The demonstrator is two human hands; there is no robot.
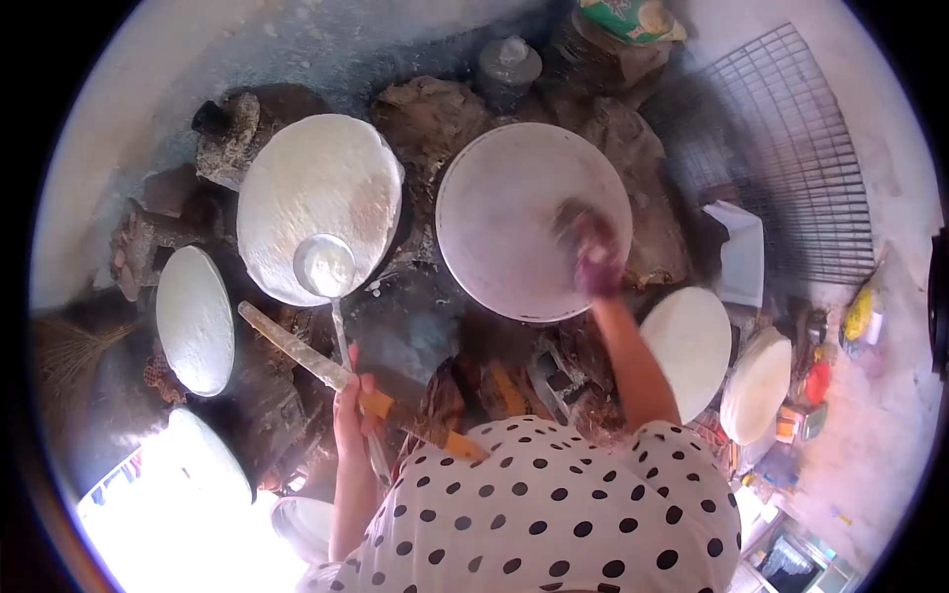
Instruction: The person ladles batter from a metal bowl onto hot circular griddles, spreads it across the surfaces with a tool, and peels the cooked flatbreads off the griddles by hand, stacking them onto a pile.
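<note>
My left hand (354, 403) is closed around the handle of a metal ladle (341, 331) and a long flat wooden stick (292, 341). White batter sits in the ladle's bowl, which hangs over the near edge of a round griddle (267, 178) coated with white batter. On the right, my right hand (600, 272) is blurred by motion over a second round griddle (494, 222) with a bare greyish surface. Beneath its fingers is a dark, reddish cloth (578, 222), pressed to that griddle's right side.
White round discs stand on the left (196, 321) and right (687, 356). A stack of pale discs (756, 385) lies farther right. Behind the griddles are a lidded pot (509, 69) and a green-and-white bag (633, 20). A wire grid (791, 148) leans on the right wall.
</note>
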